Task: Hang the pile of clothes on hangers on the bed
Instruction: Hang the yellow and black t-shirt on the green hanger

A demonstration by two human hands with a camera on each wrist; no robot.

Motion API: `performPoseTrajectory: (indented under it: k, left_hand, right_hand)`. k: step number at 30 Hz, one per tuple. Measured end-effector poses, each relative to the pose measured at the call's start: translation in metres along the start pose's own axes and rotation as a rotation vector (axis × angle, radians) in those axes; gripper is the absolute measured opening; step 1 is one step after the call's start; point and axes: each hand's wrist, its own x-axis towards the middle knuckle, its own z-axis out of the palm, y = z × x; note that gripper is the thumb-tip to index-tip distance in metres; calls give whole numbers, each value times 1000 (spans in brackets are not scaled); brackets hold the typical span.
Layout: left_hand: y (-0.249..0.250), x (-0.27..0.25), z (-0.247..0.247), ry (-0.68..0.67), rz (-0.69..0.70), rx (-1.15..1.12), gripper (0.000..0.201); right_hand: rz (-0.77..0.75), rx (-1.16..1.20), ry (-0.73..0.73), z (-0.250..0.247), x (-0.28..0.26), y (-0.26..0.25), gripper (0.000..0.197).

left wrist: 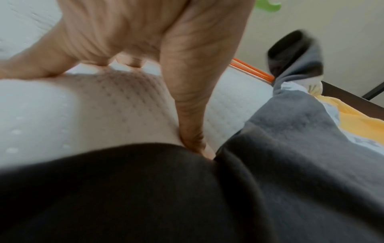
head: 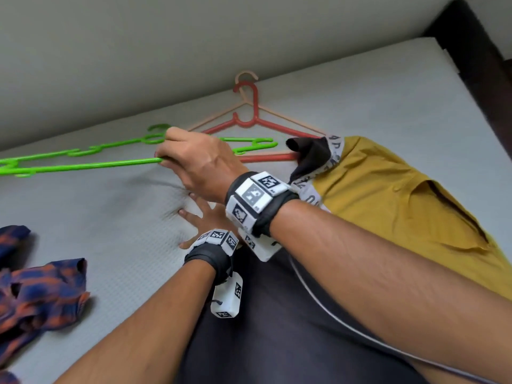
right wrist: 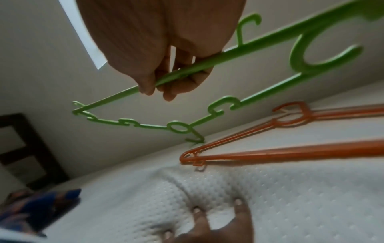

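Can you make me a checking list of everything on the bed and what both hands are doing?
Surface: white mattress, dented under the left hand.
Job's things: green hanger; red hanger on a pale hanger; yellow shirt; dark garment; blue and orange shirt.
Clutter: nothing seen.
Hands: right hand has a grip on the green hanger's bar; left presses flat.
Cables: nothing seen.
Surroundings: pale wall, dark bed frame.

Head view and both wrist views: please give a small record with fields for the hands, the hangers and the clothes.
right hand: grips the bottom bar of the green hanger
left hand: presses flat on the mattress, fingers spread
red hanger: lies on the mattress, untouched
yellow garment: spread on the bed
dark garment: under the forearms
blue-orange garment: crumpled, off to the left
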Motion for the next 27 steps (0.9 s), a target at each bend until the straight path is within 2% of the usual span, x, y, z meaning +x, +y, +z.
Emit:
performPoseTrajectory:
  k: [2,3,4,7,9,11,14,16,19,24,27]
  left_hand:
    - [0,-6,-5,-24,-57,-2,73]
    - [-2,3,1,1,-49,-14,75]
    - [-3,7,1,20,-35,-65,83]
    - [-6,20,5,27,60,49,149]
    - [-3,18,7,39,61,34,161]
    - [-3,11,3,27,66,-8,161]
    - [-4,13,1,60,59,2,161]
    - [-4,17,3,75,69,29,161]
    - [-6,20,4,92,58,104,161]
    - [0,4,-2,59,32,29,153]
    - [-3,-6,-1,200,86,35,138]
  right_hand:
    - [-38,25,91,-1,-3,-9,13]
    - [-62,16,147,-4,-6,-11,12]
    - [-84,-8,200,-11,-10,-13,10]
    - [-103,-119,289,-47,-38,1,3]
    - [-40,-195,347,-75,-76,28,5]
    - [98,-255,413,-102,-129,61,8]
    - [381,-351,479,-135,-227,100,10]
    - [547,-418,487,-148,-295,111,10]
    - [671,-463,460,-151,-377,111,12]
    - [869,-336,350,-134,-454,105,22]
    - [1006,-298,393,-137,-477,102,34]
